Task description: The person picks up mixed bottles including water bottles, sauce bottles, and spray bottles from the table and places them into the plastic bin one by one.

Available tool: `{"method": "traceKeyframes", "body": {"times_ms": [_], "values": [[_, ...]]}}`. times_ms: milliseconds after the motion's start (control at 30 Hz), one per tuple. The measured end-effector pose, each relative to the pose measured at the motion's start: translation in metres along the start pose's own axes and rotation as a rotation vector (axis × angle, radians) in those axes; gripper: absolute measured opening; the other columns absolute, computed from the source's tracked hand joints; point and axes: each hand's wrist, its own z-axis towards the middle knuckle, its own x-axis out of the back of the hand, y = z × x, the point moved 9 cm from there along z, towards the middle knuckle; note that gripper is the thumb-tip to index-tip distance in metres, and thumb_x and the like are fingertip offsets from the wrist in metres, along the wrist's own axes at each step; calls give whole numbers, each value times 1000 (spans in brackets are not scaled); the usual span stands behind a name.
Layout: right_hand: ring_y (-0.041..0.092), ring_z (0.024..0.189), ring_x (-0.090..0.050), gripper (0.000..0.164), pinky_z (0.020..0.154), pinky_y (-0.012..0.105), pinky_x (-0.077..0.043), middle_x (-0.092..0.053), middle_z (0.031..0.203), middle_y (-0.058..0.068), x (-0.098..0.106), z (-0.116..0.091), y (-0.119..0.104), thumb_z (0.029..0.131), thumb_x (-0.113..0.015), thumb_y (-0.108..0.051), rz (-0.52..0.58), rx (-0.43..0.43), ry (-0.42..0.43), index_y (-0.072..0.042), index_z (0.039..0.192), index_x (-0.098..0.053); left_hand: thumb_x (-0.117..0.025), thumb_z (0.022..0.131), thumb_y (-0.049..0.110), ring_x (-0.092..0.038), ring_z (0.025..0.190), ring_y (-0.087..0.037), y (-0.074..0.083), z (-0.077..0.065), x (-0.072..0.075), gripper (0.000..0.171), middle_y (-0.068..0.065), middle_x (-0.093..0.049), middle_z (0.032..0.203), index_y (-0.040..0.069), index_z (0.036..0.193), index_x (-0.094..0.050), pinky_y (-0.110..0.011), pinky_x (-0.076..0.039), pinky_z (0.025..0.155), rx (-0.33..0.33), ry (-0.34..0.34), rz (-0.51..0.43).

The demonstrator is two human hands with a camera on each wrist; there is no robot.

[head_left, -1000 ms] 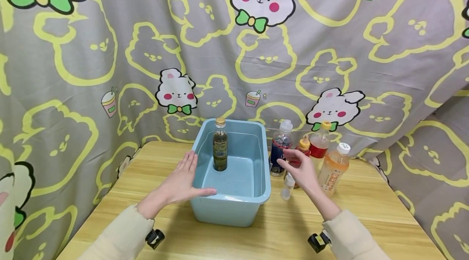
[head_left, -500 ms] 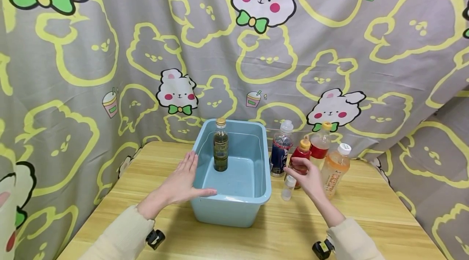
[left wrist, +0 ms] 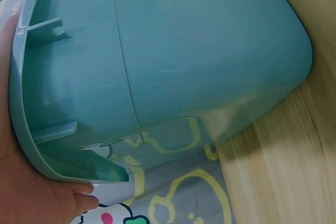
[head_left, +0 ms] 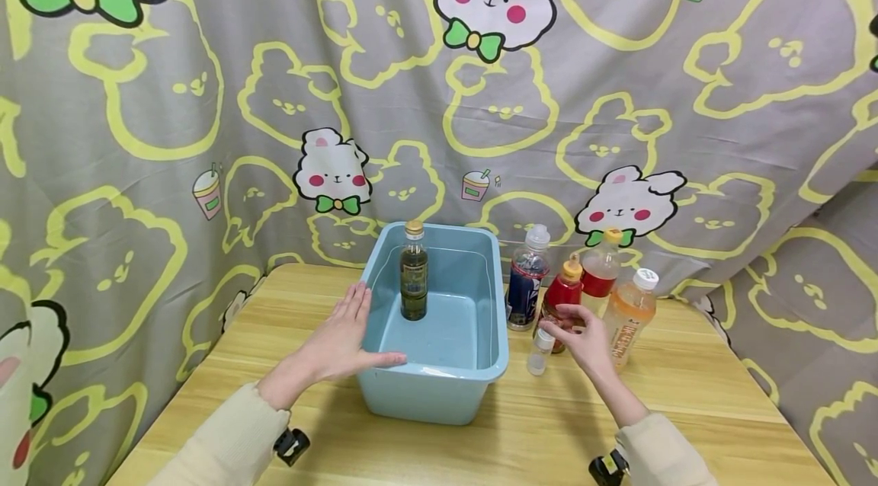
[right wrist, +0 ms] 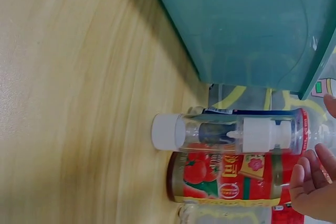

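My left hand rests on the near left corner of a blue plastic tub, fingers straight along the left rim and thumb on the near rim. Inside the tub stands a dark glass bottle with a gold cap. My right hand hovers just above a small clear bottle with a white top. In the right wrist view its thumb and fingers are parted on either side of the line of that bottle's top, holding nothing. Behind the small bottle stands a red ketchup bottle with a yellow cap.
Right of the tub, a clear bottle with a dark blue label stands at the back. A red-labelled bottle and an orange drink bottle stand beyond the right hand. A patterned curtain borders the wooden table.
My right hand has moved from in front of the blue-labelled bottle down and to the right, over the small bottle. The left hand keeps its place on the tub rim.
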Motion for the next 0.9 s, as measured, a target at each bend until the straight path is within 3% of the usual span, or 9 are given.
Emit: {"method": "traceKeyframes", "body": {"times_ms": [333,767,800,900], "values": [[11,71,-52,38,59,14,-43,-61,87,19,-1,4,15,71,-75,-14,-17,-30,38,8,99,-61,-45,66,77,-4,131,-36,0,0,-1,117,-26,-7,143,-11,136,-16,-46,-13,105,5,-2,-2],[12,72,-54,40,58,16,-45,-62,86,16,-11,5,30,69,-75,-11,12,-81,2,10,100,-60,-42,65,80,-4,132,-36,-1,-1,0,118,-25,-6,144,-10,137,-15,-45,-12,105,7,-3,2],[11,71,-55,43,58,16,-45,-62,84,13,-12,6,33,69,-77,-17,22,-68,4,9,99,-61,-42,65,80,-3,132,-35,-1,-1,0,119,-25,-6,144,-10,137,-15,-45,-12,105,9,-4,3],[9,70,-54,43,57,17,-45,-62,83,13,-13,6,33,69,-76,-16,29,-67,-2,9,100,-60,-42,64,80,-3,132,-35,-1,-1,0,119,-25,-6,144,-10,137,-15,-45,-12,105,9,-6,-1]]}}
